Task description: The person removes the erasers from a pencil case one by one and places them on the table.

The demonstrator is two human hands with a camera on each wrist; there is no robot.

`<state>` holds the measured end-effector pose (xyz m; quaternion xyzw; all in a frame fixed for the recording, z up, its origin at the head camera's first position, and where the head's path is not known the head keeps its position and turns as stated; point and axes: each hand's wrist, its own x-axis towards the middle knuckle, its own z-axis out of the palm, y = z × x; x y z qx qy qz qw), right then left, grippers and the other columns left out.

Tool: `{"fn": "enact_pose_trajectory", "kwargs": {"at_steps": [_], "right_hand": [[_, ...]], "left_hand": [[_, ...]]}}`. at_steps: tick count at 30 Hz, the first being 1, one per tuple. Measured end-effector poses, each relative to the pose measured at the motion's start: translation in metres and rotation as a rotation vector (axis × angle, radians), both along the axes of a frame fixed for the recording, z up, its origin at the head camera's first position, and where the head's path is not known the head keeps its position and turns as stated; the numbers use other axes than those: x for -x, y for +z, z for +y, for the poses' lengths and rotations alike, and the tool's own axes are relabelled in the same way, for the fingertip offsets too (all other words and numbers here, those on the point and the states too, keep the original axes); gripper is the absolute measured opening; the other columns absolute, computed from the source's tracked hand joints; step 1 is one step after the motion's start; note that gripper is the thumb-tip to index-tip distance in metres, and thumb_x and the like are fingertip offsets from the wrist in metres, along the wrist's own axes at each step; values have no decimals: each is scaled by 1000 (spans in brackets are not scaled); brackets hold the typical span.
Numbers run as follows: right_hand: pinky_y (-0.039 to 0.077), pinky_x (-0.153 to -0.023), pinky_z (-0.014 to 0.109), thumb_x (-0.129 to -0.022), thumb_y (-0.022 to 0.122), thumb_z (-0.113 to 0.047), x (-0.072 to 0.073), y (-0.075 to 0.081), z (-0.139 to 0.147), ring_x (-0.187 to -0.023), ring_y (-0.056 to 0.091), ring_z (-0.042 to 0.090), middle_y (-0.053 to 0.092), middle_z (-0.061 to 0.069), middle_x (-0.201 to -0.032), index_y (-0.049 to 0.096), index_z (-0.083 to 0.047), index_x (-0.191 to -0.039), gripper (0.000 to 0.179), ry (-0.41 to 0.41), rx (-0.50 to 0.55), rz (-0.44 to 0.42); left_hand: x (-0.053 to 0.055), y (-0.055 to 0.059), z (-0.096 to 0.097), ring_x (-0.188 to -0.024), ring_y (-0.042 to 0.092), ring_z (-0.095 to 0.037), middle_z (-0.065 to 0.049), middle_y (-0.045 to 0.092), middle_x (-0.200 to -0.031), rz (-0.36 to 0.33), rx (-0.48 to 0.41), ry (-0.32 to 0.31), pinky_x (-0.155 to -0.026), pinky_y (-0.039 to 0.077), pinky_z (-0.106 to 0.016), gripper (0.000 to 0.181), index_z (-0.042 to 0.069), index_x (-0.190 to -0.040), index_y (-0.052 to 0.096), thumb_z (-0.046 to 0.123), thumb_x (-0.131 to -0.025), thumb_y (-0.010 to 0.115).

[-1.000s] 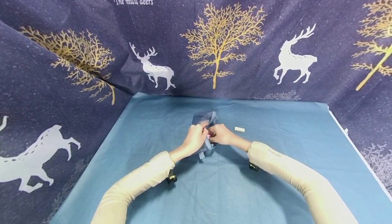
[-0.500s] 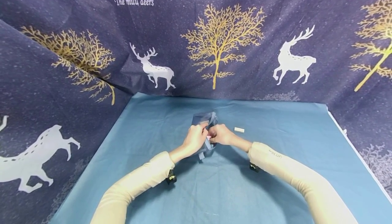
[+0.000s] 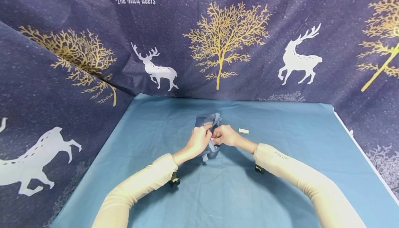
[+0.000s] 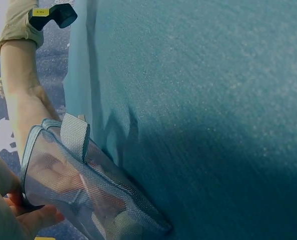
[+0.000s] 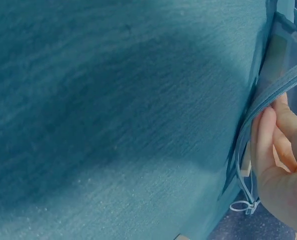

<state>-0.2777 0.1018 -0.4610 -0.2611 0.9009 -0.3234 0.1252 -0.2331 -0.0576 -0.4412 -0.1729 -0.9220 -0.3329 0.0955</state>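
A blue-grey mesh zip pouch (image 3: 203,119) lies over the middle of the table. My left hand (image 3: 198,140) grips the rim of its opening, with thumb and fingers at the edge in the left wrist view. Through that opening my right hand (image 3: 226,136) reaches in, and its fingers show behind the mesh (image 4: 53,150) in the left wrist view. A small pale pink spot shows at the right fingertips in the head view; I cannot tell whether they hold it. The zipper (image 5: 273,98) runs over the right fingers, and a ring pull (image 5: 243,205) hangs at its end. Pale pieces show inside the pouch.
A small white block (image 3: 243,131) lies on the blue tablecloth (image 3: 280,127), right of the pouch. A loop strap (image 4: 75,136) sticks out from the pouch. Behind the table hangs a dark curtain (image 3: 249,93) with deer and trees.
My right hand has shifted slightly and its fingers have changed pose at the opening; less of the pink spot shows. My left hand and the pouch stay almost in place.
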Motion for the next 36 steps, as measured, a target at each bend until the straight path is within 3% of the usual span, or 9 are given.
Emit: {"fn": "enact_pose_trajectory", "kwargs": {"at_steps": [5, 11, 22, 29, 36], "right_hand": [[53, -58, 23, -73, 74, -15, -1, 2, 2, -61, 65, 7, 71, 0, -74, 68, -12, -81, 11, -5, 31, -52], [53, -59, 23, -75, 72, -12, -1, 2, 3, -63, 65, 7, 71, 0, -76, 66, -11, -86, 13, 20, 35, -72], [47, -53, 22, -84, 64, -18, 0, 1, 6, -61, 64, 13, 68, 1, -68, 63, -14, -101, 18, 51, -23, 21], [50, -56, 22, -85, 62, -23, 0, -1, 5, -61, 65, 11, 70, 2, -71, 65, -16, -98, 15, -2, 5, 13], [50, -56, 21, -85, 62, -16, 0, -2, 4, -64, 66, 10, 71, 3, -79, 67, -14, -99, 15, -37, 26, 46]], "left_hand": [[1, -2, 1, -32, 31, -1, -3, 58, -59, 1, 19, 7, -31, 24, -14, 34, 5, -115, 63, 6, -87, 44], [0, -2, 1, -30, 29, -3, -1, 54, -53, -9, -5, -9, -30, 24, -15, 34, 3, -116, 62, 6, -88, 44], [-1, -1, 0, -32, 35, -3, 1, 53, -54, -5, -7, -25, -32, 28, -14, 33, 4, -115, 63, 6, -88, 44], [-3, -3, 0, -29, 29, -3, 3, 45, -46, -13, -10, -39, -31, 24, -14, 33, 3, -116, 62, 6, -89, 43], [-2, -3, 0, -30, 29, -2, 3, 45, -45, -5, -9, -34, -31, 24, -14, 34, 3, -116, 62, 6, -89, 42]]}}
